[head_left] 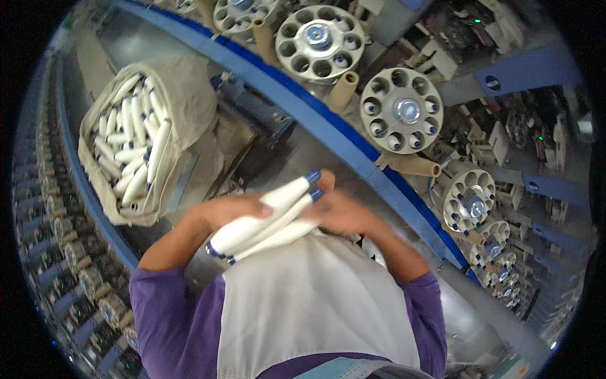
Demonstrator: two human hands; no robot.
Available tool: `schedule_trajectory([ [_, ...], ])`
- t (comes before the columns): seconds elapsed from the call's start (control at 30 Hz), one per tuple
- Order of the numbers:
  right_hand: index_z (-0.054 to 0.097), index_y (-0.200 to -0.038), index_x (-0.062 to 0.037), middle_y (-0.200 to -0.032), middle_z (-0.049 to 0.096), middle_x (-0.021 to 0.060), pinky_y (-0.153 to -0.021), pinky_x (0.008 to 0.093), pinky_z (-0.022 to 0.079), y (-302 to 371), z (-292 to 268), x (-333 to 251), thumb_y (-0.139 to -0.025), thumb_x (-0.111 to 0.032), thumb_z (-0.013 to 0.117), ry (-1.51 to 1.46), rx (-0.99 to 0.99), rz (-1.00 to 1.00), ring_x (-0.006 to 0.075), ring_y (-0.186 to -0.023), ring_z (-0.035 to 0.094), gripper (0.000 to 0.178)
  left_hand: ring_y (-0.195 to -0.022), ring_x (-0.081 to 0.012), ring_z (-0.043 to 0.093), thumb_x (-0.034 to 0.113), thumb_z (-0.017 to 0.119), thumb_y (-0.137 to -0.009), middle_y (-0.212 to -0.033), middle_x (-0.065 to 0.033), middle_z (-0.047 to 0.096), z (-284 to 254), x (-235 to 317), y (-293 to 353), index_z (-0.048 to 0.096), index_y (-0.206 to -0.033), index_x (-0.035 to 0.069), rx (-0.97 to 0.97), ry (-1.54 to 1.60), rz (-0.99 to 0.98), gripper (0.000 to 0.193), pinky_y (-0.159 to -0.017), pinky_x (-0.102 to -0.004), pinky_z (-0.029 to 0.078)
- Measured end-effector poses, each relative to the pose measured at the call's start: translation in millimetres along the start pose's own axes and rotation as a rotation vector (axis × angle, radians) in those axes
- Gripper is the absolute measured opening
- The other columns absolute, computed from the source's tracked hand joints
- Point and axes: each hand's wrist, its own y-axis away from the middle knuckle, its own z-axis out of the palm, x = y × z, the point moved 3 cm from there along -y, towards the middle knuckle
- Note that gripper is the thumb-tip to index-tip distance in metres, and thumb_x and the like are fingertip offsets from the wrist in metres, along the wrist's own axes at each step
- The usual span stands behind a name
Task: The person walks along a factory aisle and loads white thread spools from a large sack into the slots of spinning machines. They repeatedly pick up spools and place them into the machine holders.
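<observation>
I hold a small bundle of white yarn bobbins [265,221] with blue tips in front of my white apron [315,303]. My left hand [230,208] grips the bundle from the left, fingers wrapped over it. My right hand [341,211] is closed on the blue-tipped ends from the right, thumb pointing up. The bobbins lie slanted, tips toward the upper right. How many bobbins are in the bundle is hard to tell.
A beige fabric bag [189,95] full of several white bobbins stands to the left. A blue rail [328,126] runs diagonally ahead, with round grey bobbin magazines [401,110] and cardboard cones [344,88] behind it. A row of spindles [69,252] lines the far left.
</observation>
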Motion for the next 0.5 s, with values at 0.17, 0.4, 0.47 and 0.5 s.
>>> schedule_trajectory([
  [0.17, 0.069, -0.086, -0.0006, -0.076, 0.066, 0.0154, -0.065, 0.0382, 0.049, 37, -5, -10, -0.097, -0.032, 0.054, 0.237, 0.335, 0.027, 0.027, -0.07, 0.065, 0.036, -0.123, -0.0232, 0.046, 0.023, 0.075, -0.062, -0.134, -0.0146, 0.049, 4, 31, -31, 0.023, -0.152, 0.003, 0.152, -0.543, 0.371, 0.106, -0.104, -0.0352, 0.035],
  [0.4, 0.068, -0.089, -0.0029, -0.074, 0.063, 0.0163, -0.057, 0.0403, 0.048, 63, -132, -23, -0.095, -0.022, 0.058, 0.754, 1.118, -0.037, 0.0344, -0.064, 0.062, 0.022, -0.101, -0.0214, 0.052, 0.0, 0.063, -0.064, -0.108, -0.0087, 0.051, -6, 154, -123, 0.038, -0.123, 0.008, 0.557, -0.865, 1.12, 0.065, -0.091, -0.033, 0.041],
  [0.47, 0.066, -0.086, -0.0042, -0.075, 0.064, 0.0137, -0.058, 0.0413, 0.049, 44, -150, -23, -0.095, -0.021, 0.056, 0.786, 1.096, -0.061, 0.0326, -0.065, 0.062, 0.022, -0.096, -0.0259, 0.056, 0.003, 0.067, -0.065, -0.106, -0.0117, 0.053, -19, 182, -132, 0.04, -0.12, 0.007, 0.661, -0.848, 1.373, 0.061, -0.089, -0.0334, 0.043],
  [0.5, 0.064, -0.084, -0.0048, -0.075, 0.064, 0.0124, -0.059, 0.0418, 0.05, 31, -156, -25, -0.096, -0.021, 0.055, 0.794, 1.058, -0.082, 0.0318, -0.066, 0.063, 0.022, -0.094, -0.0226, 0.055, 0.001, 0.067, -0.065, -0.106, -0.0106, 0.051, -31, 195, -130, 0.037, -0.122, 0.007, 0.686, -0.855, 1.47, 0.065, -0.089, -0.0339, 0.044],
])
